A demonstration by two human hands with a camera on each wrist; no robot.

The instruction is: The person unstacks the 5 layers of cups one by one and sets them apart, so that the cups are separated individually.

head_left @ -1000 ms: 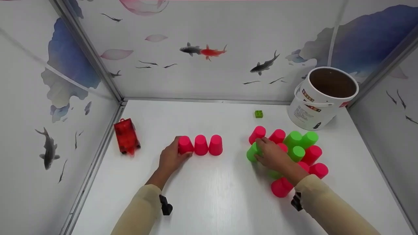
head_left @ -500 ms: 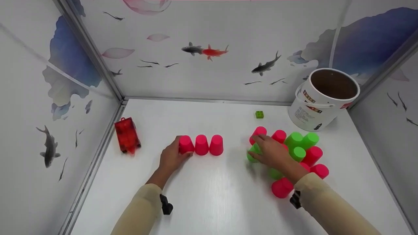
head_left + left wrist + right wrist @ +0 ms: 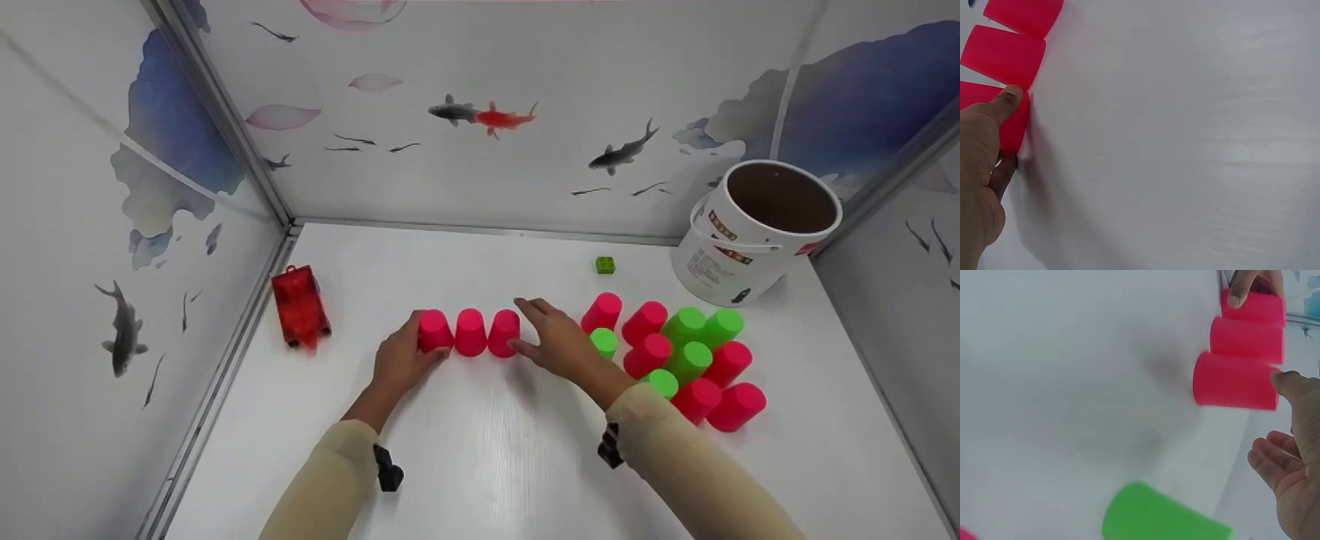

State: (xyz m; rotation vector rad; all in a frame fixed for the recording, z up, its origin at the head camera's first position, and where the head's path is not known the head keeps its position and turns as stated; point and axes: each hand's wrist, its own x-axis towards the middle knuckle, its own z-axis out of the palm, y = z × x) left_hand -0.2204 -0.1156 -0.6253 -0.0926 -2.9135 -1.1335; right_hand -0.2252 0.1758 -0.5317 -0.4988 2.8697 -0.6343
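Note:
Three upright pink cups stand in a row on the white table, seen in the head view. My left hand (image 3: 397,360) holds the leftmost pink cup (image 3: 435,330), its thumb across the near side. Beside it are the middle pink cup (image 3: 470,332) and the rightmost pink cup (image 3: 502,328). My right hand (image 3: 562,341) is at that last cup with fingers extended; in the right wrist view its thumb is at one end of the cup while the other fingers stay apart from it. Right of this hand stands a green cup (image 3: 604,341), partly hidden by it.
Several more pink cups (image 3: 729,364) and green cups (image 3: 688,362) cluster at the right, partly behind my right forearm. A white bucket (image 3: 712,262) stands at the back right, a small green block (image 3: 605,265) at the back. At the left lies a red toy vehicle (image 3: 298,304).
My right hand has left the green cup at the cluster's edge and moved left to the rightmost cup of the row. My left hand stays on its cup.

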